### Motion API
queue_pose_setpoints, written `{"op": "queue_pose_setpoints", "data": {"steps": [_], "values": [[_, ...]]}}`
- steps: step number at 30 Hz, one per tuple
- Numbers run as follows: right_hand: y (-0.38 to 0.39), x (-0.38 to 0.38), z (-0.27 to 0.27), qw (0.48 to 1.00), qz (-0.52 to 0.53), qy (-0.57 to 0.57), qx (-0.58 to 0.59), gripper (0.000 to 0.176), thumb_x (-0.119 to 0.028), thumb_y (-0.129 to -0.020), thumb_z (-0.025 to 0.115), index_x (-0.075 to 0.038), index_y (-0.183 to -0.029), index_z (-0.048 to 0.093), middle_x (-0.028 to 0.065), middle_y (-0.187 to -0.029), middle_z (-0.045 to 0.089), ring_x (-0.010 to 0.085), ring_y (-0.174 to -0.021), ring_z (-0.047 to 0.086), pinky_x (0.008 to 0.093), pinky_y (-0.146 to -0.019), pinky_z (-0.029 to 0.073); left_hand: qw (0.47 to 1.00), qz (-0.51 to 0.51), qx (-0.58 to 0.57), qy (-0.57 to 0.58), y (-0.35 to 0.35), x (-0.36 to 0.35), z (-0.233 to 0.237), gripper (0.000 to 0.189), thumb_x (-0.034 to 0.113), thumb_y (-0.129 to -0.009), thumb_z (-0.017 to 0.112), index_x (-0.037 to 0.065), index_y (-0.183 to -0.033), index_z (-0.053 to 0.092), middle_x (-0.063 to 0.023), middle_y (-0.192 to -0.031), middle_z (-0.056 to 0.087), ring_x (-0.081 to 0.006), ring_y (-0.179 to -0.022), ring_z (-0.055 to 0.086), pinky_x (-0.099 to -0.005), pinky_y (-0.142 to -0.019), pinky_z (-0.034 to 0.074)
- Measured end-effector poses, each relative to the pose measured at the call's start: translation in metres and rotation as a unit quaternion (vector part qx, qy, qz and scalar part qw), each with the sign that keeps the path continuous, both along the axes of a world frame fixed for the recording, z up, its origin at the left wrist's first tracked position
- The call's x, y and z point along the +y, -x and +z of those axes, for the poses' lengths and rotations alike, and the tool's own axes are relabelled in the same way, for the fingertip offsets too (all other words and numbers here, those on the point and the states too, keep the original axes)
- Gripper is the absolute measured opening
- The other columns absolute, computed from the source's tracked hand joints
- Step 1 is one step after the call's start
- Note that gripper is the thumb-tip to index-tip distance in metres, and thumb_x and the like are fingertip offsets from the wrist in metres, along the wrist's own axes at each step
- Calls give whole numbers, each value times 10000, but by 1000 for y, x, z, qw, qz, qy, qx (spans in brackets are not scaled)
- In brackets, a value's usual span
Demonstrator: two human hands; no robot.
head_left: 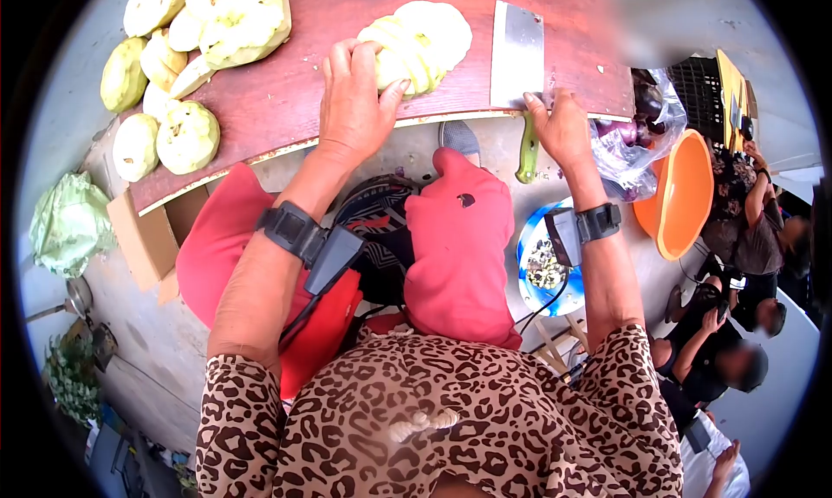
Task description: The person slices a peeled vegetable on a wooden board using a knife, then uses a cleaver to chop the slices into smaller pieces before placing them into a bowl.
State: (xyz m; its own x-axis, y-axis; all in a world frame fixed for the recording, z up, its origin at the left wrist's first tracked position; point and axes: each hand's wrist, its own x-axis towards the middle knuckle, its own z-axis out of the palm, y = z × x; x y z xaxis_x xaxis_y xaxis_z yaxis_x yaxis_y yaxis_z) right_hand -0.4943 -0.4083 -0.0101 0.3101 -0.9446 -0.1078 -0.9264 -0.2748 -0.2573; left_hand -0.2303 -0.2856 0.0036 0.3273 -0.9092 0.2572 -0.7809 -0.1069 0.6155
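My left hand [355, 104] rests with curled fingers and thumb against the near-left side of a sliced, peeled pale eggplant [407, 60], gripping its slices. Behind the slices, a round cut face [442, 32] shows white. To the right a cleaver [517, 52] lies flat on the red board [303, 13], its green handle [528, 151] sticking out over the near edge. My right hand [562, 130] is beside the cleaver's handle, thumb at the base of the blade, fingers apart and not wrapped round it.
Several peeled whole eggplants [247, 26] are piled at the board's left end. A plastic bag of purple eggplants [620, 134] hangs by the right end, near an orange basin [676, 195]. Below stands a blue-white basin [546, 268] with peelings. Several people [737, 359] are at the right.
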Motion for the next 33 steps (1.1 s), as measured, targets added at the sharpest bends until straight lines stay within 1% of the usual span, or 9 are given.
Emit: {"op": "queue_pose_setpoints", "data": {"steps": [4, 6, 8, 11, 20, 26, 29, 32, 33], "values": [[-8, 30, 52, 980, 98, -23, -172, 415, -263, -846, 726, 49, -1093, 609, 247, -1011, 631, 374, -915, 650, 436, -792, 524, 1000, -5, -5, -3, -1, 0, 2, 507, 126, -783, 739, 7, -1194, 468, -208, -1184, 453, -392, -1102, 459, -449, -958, 399], [-14, 54, 90, 859, 74, -338, -377, 313, -179, -840, 735, -4, -1078, 633, 178, -991, 640, 306, -862, 643, 390, -770, 525, 1000, -8, -2, -4, -1, -1, 1, 504, 123, -785, 737, 8, -1195, 467, -206, -1181, 453, -393, -1101, 460, -449, -956, 401], [-21, 75, 119, 828, 161, -390, -370, 260, -165, -829, 738, -25, -1032, 653, 128, -937, 641, 286, -856, 632, 367, -778, 519, 1000, -6, 1, -8, 0, -1, 2, 503, 121, -786, 735, 8, -1196, 466, -205, -1176, 453, -395, -1101, 460, -447, -955, 402], [-30, 90, 124, 868, 280, -249, -325, 247, -159, -823, 746, -37, -1021, 664, 72, -909, 623, 172, -865, 590, 292, -745, 480, 1000, -5, -1, -10, 0, -1, 3, 501, 120, -787, 733, 8, -1196, 466, -206, -1178, 453, -395, -1105, 460, -443, -955, 404], [-34, 93, 131, 887, 300, -199, -288, 102, -22, -829, 698, -25, -910, 636, 57, -861, 620, 163, -742, 595, 275, -662, 482, 1000, -12, 1, -13, -2, 1, 1, 492, 137, -787, 722, 37, -1194, 465, -179, -1196, 429, -389, -1106, 446, -467, -922, 430], [6, 89, 110, 896, 15, -198, -396, 108, -6, -852, 677, -30, -947, 630, 41, -811, 665, 75, -723, 600, 242, -658, 491, 1000, -14, -7, -13, -5, 1, 1, 486, 166, -795, 725, 42, -1193, 474, -177, -1196, 439, -393, -1120, 448, -475, -909, 445], [39, 94, 98, 973, 1, -67, -219, 108, -63, -845, 700, -4, -905, 632, 87, -738, 661, 114, -649, 595, 279, -642, 492, 1000, -17, -12, -17, -6, 1, 1, 491, 181, -798, 727, 44, -1200, 480, -175, -1196, 445, -395, -1125, 451, -481, -904, 452], [79, 108, 79, 979, -98, -160, -75, 137, -69, -825, 701, 3, -924, 639, 139, -797, 666, 202, -654, 619, 332, -657, 503, 1000, -21, -14, -9, -8, 1, -1, 496, 176, -799, 726, 22, -1205, 486, -190, -1177, 461, -392, -1107, 466, -458, -927, 428], [96, 118, 62, 989, -56, -113, -76, 156, -50, -816, 691, 4, -952, 638, 163, -852, 661, 244, -697, 635, 353, -677, 509, 1000, -23, -14, -5, -8, 1, -1, 497, 171, -799, 725, 11, -1206, 488, -199, -1168, 468, -390, -1098, 472, -446, -940, 415]]}}
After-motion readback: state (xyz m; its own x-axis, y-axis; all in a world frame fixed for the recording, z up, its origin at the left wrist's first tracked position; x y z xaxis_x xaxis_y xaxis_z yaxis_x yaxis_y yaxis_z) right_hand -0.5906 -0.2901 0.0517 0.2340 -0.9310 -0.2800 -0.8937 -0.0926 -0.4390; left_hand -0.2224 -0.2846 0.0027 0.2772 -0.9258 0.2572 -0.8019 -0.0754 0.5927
